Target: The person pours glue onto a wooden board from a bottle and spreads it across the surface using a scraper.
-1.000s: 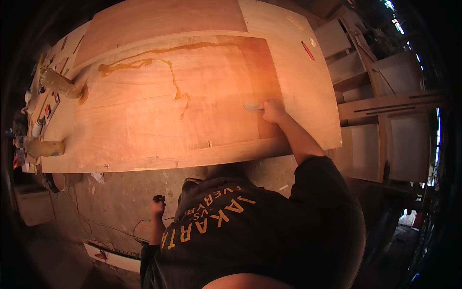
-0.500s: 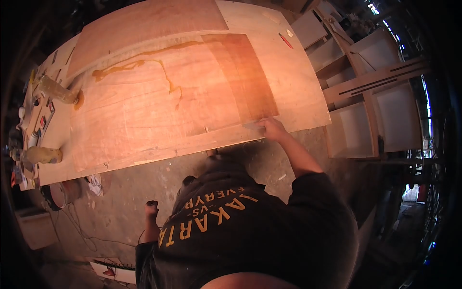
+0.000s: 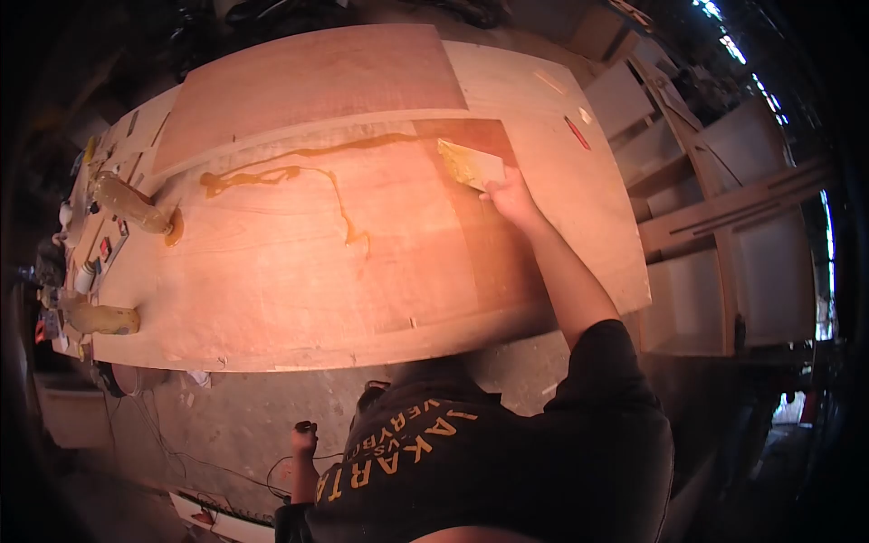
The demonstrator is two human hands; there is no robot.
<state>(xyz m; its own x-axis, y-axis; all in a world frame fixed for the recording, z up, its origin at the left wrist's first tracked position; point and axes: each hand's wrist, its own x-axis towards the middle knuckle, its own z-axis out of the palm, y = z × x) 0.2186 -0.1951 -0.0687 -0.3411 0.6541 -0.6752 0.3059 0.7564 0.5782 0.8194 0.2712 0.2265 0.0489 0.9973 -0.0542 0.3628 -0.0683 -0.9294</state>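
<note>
While right hand point(image 3: 512, 195) grips smeared scraper point(image 3: 472, 165), plywood point(image 3: 281, 249) beneath, left hand point(image 3: 306, 442) clasping dark object point(image 3: 306, 426).

A dull grey-brown floor point(image 3: 262, 403), flecked with pale scraps point(image 3: 549, 390) and crossed by thin dark cables point(image 3: 222, 468), lies beneath a large pale wooden table point(image 3: 593, 217) in warm orange light. Open wooden cabinets point(image 3: 726, 285) with pale panels point(image 3: 681, 308) stand at right; beyond, bright bluish-white slits point(image 3: 826, 226) break the shadow.

A red object point(image 3: 577, 133) lies near open cabinets point(image 3: 685, 299).
</note>
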